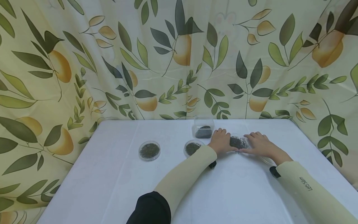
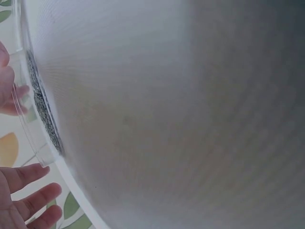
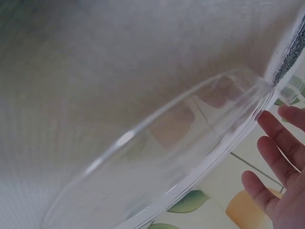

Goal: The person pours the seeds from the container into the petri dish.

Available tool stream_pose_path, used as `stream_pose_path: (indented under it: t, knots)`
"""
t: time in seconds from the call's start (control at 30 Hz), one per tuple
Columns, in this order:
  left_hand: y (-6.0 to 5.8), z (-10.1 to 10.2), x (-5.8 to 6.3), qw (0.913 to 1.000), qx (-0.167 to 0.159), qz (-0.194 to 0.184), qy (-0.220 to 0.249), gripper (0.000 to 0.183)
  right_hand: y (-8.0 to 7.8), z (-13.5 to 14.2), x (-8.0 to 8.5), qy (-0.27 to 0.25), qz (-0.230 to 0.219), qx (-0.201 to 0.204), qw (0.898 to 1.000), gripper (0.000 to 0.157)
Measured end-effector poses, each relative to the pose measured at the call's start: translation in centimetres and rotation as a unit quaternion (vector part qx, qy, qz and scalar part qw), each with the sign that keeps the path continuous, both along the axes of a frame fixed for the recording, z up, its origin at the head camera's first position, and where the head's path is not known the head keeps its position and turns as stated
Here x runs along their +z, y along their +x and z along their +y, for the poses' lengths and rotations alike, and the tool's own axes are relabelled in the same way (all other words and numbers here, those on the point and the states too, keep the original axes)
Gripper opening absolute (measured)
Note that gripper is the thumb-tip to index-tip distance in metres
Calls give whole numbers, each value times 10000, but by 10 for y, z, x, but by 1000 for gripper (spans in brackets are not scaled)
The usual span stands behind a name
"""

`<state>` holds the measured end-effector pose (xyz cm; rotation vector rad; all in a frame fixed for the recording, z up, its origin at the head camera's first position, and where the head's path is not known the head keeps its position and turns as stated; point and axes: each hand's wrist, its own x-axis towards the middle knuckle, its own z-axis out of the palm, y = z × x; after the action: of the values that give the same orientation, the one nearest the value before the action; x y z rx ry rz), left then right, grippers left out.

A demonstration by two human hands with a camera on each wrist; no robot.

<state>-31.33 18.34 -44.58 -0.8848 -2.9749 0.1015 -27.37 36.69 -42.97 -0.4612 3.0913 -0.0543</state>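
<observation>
Both hands are at a clear round petri dish (image 1: 238,142) with dark, speckled granules in it, right of the table's middle. My left hand (image 1: 223,141) holds its left side, thumb at the near edge and fingers toward the back. From the opposite side my right hand (image 1: 261,144) grips it in the same way, and the thumbs nearly meet in front. In the left wrist view, the granules (image 2: 45,112) lie low under clear plastic, with left fingers (image 2: 40,195) spread at one end. Right fingers (image 3: 274,138) fan out beside the dish in the right wrist view.
A clear round lid (image 3: 143,157) lies by my right wrist. Two more dishes of dark material stand left: one (image 1: 149,150) apart, another (image 1: 193,148) partly behind my left sleeve. Behind them is a clear tub (image 1: 203,128) of dark grains. A patterned curtain (image 1: 167,62) hangs beyond the white table (image 1: 117,174).
</observation>
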Motion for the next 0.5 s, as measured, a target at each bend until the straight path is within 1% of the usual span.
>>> stream_pose_path:
  t: [0.2, 0.5]
  knots:
    - [1, 0, 0, 10000, 43, -26, 7, 82, -1, 3, 0, 64, 4, 2, 10000, 92]
    - [2, -1, 0, 9999, 127, -28, 101, 80, 9, 10, 10, -300, 89, 55, 9995, 90]
